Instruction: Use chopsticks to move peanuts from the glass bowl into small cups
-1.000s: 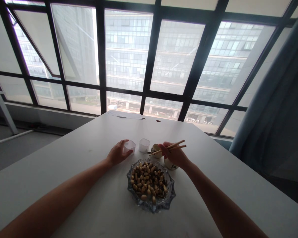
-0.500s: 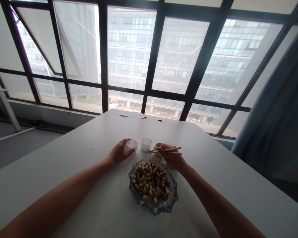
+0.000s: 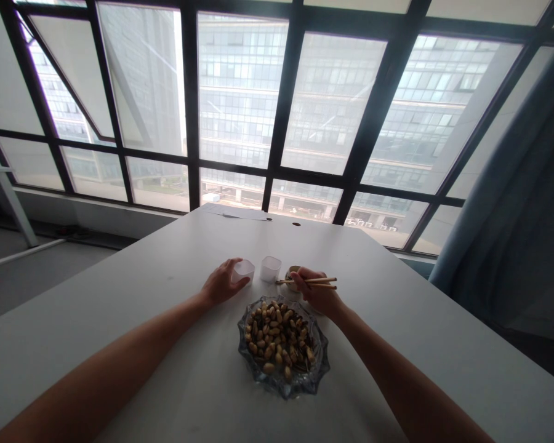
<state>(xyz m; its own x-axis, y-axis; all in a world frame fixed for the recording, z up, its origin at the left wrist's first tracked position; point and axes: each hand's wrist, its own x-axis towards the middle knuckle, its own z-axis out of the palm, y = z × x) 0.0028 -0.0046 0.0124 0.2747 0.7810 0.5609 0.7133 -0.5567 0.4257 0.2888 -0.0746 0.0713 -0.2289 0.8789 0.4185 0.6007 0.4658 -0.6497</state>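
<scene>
The right hand holds a pair of chopsticks, tips near the second cup; whether they pinch anything is too small to tell. They look light, stiff and wooden, probably best held towards the thick end. The left hand curves thumb and fingers around the side of a translucent plastic cup, likely light and easily tipped. Rough-shelled peanuts fill a scalloped glass bowl, presumably heavy and breakable, on the smooth white table.
</scene>
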